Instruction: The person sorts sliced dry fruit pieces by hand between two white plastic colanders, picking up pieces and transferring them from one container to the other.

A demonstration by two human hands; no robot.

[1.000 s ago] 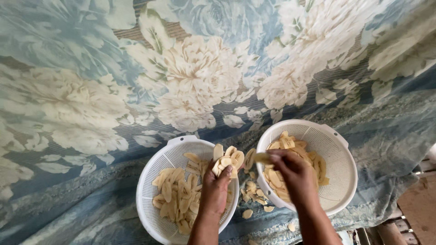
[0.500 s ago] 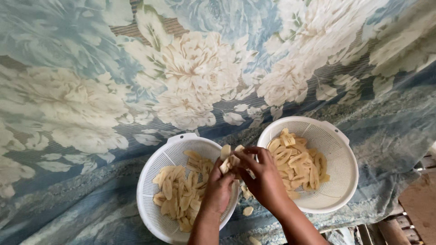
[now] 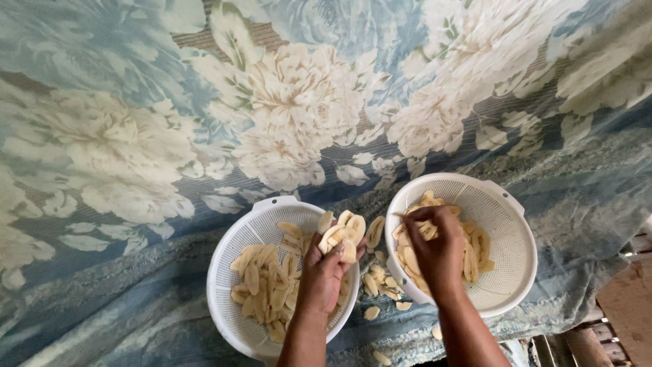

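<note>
Two hands, two white baskets of pale slices.
Left hand [image 3: 324,272] grips a bunch of slices [image 3: 343,234] over the left basket [image 3: 227,258] (some lie between); right hand [image 3: 438,255] pinches slices inside the right basket [image 3: 516,231].

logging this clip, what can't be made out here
- Head view: right hand covers the slices under it in the right colander, so its grasp is unclear.
- Left hand holds a bunch of slices; the count is hidden by its fingers.
- Left colander: near rim hidden by the forearm.
</note>
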